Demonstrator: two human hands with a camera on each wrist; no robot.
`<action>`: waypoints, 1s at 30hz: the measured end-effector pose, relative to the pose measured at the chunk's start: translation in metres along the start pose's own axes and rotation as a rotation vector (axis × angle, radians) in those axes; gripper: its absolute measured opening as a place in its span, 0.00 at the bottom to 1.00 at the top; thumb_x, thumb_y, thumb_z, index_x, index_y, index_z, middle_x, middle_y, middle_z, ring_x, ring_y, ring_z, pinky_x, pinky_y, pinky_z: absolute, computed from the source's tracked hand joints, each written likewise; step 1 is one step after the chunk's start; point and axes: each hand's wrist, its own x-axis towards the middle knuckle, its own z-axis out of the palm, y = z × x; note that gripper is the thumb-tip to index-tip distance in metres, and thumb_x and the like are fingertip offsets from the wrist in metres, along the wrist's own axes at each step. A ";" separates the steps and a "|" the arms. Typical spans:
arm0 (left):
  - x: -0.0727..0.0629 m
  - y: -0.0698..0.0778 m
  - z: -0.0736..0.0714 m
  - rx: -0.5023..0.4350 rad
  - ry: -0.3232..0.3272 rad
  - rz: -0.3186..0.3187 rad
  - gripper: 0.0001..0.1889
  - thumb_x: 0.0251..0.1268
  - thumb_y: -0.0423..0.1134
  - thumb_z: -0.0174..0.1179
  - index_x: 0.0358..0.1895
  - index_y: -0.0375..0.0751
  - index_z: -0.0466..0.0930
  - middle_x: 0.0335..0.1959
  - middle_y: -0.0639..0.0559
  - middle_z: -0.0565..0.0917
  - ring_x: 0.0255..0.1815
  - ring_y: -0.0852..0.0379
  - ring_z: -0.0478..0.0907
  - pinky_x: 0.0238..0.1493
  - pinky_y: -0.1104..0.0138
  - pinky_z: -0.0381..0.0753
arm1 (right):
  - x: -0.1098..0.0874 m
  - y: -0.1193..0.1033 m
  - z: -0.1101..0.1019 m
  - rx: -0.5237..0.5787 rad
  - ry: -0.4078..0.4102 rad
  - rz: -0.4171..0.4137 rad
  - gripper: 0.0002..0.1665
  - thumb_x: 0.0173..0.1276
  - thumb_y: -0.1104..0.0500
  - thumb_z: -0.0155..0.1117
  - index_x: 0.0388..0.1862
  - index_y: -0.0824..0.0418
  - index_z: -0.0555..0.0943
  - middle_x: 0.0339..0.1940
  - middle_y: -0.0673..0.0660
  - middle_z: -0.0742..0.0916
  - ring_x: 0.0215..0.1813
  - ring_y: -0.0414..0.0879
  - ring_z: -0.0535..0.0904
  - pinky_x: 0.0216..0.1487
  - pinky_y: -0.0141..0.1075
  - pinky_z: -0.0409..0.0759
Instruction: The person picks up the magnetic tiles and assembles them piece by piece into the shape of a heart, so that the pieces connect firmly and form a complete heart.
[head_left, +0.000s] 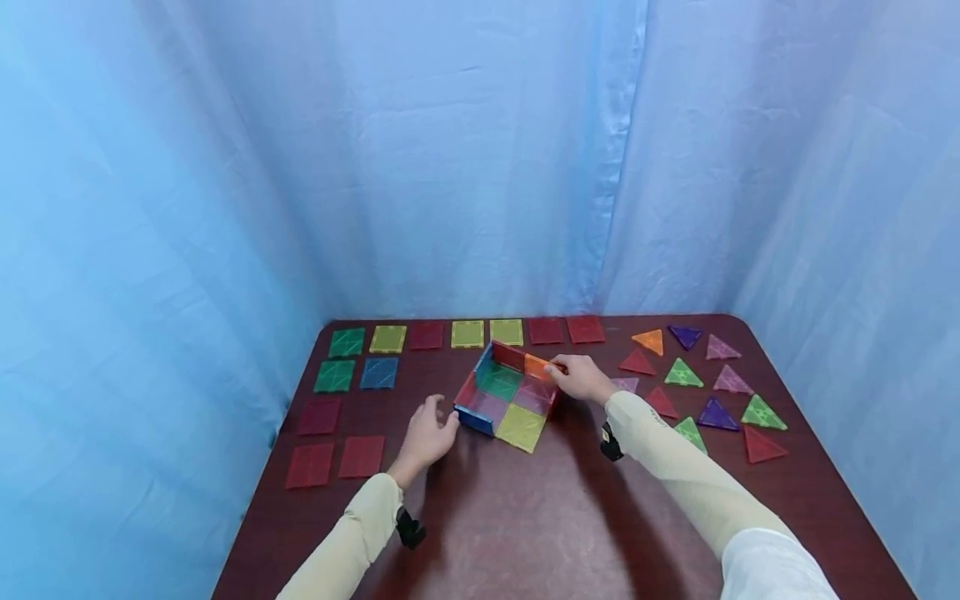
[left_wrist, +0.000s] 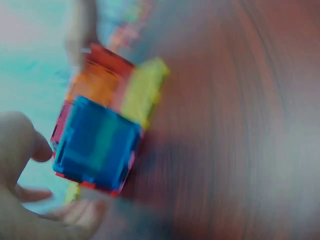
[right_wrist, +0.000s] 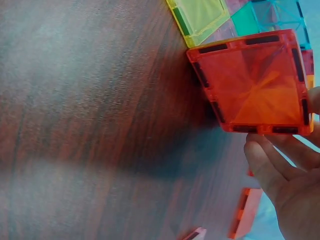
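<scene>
Only the right-wrist cam gets the red translucent square wall tile face-on. Multicoloured plastic-tile box is mid-table, left hand loosely open beside it; right hand at its corner, can't tell if pinching. Head cam adds 12 loose translucent squares, 12 triangles.

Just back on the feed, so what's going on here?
A person is handling a partly walled box of translucent tiles. Their right grip holds the orange upright tile at a corner; their left grip is beside the blue upright tile, contact unclear. The yellow base tile has unwalled outer edges.
</scene>
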 end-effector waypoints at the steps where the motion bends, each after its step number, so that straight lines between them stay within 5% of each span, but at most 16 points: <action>1: -0.001 0.000 0.001 -0.112 -0.039 -0.075 0.28 0.78 0.44 0.53 0.73 0.34 0.63 0.60 0.31 0.77 0.55 0.38 0.81 0.53 0.49 0.83 | -0.001 0.001 0.001 0.003 0.000 -0.001 0.24 0.82 0.46 0.51 0.60 0.62 0.82 0.41 0.58 0.86 0.38 0.49 0.79 0.44 0.45 0.78; 4: -0.003 0.003 0.004 -0.404 -0.143 -0.240 0.32 0.81 0.47 0.48 0.77 0.31 0.55 0.66 0.25 0.72 0.61 0.35 0.79 0.54 0.52 0.85 | -0.003 0.004 0.004 0.009 0.001 -0.003 0.26 0.83 0.45 0.47 0.57 0.62 0.82 0.38 0.58 0.85 0.40 0.50 0.79 0.46 0.46 0.77; 6: -0.003 0.006 0.007 -0.535 -0.188 -0.278 0.34 0.83 0.48 0.45 0.79 0.28 0.50 0.69 0.23 0.67 0.67 0.34 0.74 0.56 0.54 0.84 | -0.004 0.005 0.006 0.022 -0.001 0.001 0.25 0.83 0.44 0.46 0.52 0.62 0.82 0.32 0.56 0.82 0.36 0.49 0.77 0.45 0.44 0.75; 13: 0.014 0.012 0.011 -0.684 -0.199 -0.265 0.34 0.84 0.43 0.42 0.78 0.20 0.43 0.73 0.20 0.61 0.72 0.30 0.67 0.67 0.48 0.74 | -0.008 0.008 0.011 0.044 0.027 0.028 0.23 0.83 0.43 0.45 0.41 0.59 0.77 0.26 0.54 0.76 0.29 0.47 0.72 0.38 0.41 0.71; 23: 0.039 0.008 0.014 -0.614 -0.104 -0.269 0.32 0.83 0.40 0.45 0.78 0.24 0.49 0.70 0.23 0.68 0.69 0.34 0.73 0.64 0.52 0.79 | -0.013 0.006 0.014 0.032 0.043 0.075 0.22 0.81 0.42 0.48 0.43 0.59 0.77 0.30 0.56 0.79 0.31 0.48 0.74 0.37 0.41 0.72; 27: 0.038 0.007 0.008 -0.472 -0.131 -0.218 0.31 0.82 0.40 0.47 0.77 0.24 0.54 0.65 0.25 0.74 0.63 0.35 0.78 0.60 0.54 0.82 | -0.014 0.006 0.016 0.029 0.041 0.080 0.22 0.81 0.42 0.48 0.41 0.58 0.76 0.30 0.55 0.79 0.31 0.48 0.74 0.37 0.40 0.71; 30: 0.034 0.005 -0.004 -0.256 -0.158 -0.126 0.32 0.81 0.41 0.49 0.78 0.25 0.53 0.64 0.28 0.77 0.60 0.37 0.81 0.60 0.51 0.81 | -0.014 0.006 0.016 0.026 0.039 0.085 0.21 0.81 0.42 0.48 0.42 0.57 0.76 0.30 0.55 0.79 0.32 0.48 0.74 0.37 0.40 0.71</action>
